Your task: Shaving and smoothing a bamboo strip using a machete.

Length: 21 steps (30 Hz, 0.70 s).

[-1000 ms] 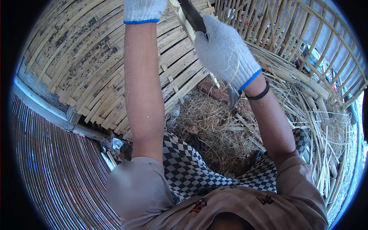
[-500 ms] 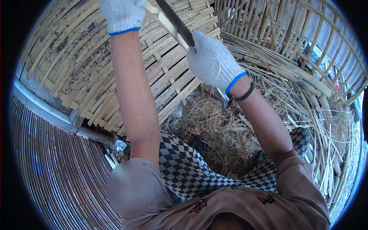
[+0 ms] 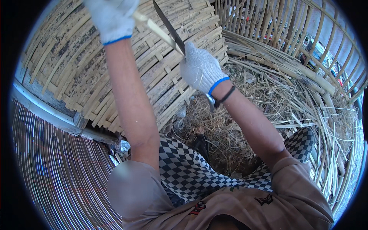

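Note:
My left hand (image 3: 113,19), in a white knitted glove with a blue cuff, is closed round a pale bamboo strip (image 3: 160,32). Motion blurs that hand, and the upper edge of the picture partly cuts it off. The strip slants down to my right hand (image 3: 202,67), gloved alike and shut on a knife. Its long dark blade (image 3: 168,25) points up and left, and its lower end sticks out below my wrist. Blade and strip meet at an angle by my right fingers; whether the strip's end is also gripped there is hidden. A thin fibre lies on this glove.
Beneath my hands lies a woven bamboo panel (image 3: 153,82). Shavings (image 3: 230,126) cover the ground between my knees, with long bamboo strips (image 3: 326,153) piled at right. A bamboo lattice (image 3: 283,27) stands at the far right; a ribbed dark surface (image 3: 61,165) is at left.
Both hands have shifted left and slightly down, carrying strip and knife along. The angle between blade and strip has widened.

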### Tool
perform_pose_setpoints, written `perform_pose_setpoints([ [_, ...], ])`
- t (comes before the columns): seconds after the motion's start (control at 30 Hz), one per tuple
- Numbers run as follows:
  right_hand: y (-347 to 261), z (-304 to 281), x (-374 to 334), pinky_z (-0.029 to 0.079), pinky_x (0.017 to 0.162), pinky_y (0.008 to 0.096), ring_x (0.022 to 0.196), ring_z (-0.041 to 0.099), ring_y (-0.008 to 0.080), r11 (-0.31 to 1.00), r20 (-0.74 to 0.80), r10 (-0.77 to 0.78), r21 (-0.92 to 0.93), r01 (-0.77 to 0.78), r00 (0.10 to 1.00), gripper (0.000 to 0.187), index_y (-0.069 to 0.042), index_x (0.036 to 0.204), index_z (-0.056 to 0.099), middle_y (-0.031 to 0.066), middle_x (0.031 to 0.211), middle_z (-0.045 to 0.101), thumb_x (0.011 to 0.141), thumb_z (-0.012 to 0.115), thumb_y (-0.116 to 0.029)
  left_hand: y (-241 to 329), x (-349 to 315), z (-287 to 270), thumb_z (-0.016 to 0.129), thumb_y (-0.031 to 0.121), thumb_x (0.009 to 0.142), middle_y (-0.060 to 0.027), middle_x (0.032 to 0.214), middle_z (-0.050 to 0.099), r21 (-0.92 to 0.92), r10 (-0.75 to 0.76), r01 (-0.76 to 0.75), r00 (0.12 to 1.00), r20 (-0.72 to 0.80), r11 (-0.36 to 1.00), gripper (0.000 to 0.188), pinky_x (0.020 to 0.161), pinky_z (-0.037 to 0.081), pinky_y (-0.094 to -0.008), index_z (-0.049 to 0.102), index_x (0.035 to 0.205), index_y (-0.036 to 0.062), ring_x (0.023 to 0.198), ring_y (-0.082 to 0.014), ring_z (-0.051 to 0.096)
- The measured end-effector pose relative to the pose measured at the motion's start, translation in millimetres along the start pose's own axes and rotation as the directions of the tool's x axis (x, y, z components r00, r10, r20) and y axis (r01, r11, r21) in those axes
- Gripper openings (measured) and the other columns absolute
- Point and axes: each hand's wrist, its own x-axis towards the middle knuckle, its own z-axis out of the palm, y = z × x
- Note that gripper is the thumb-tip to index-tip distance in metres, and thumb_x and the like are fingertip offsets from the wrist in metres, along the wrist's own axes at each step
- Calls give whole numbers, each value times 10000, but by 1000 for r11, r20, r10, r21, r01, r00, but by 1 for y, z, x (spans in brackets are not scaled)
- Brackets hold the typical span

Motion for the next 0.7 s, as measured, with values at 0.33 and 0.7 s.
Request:
perform_pose_setpoints([
  [0.33, 43, 44, -7, 549, 693, 544, 788, 712, 428, 996, 14, 66, -54, -65, 998, 220, -16, 1091, 479, 245, 793, 698, 933, 539, -156, 6, -10, 4, 493, 603, 1007, 56, 540, 306, 398, 68, -56, 998, -17, 916, 522, 341, 248, -266, 377, 730, 175, 396, -102, 271],
  [0.7, 56, 19, -16, 558, 736, 526, 848, 720, 433, 982, -23, 181, -40, -182, 983, 246, 3, 1104, 500, 263, 854, 712, 907, 554, -134, -93, -43, 14, 361, 626, 1041, 29, 588, 337, 450, -169, 333, 915, -366, 829, 578, 449, 270, -319, 439, 738, 140, 478, -131, 290],
])
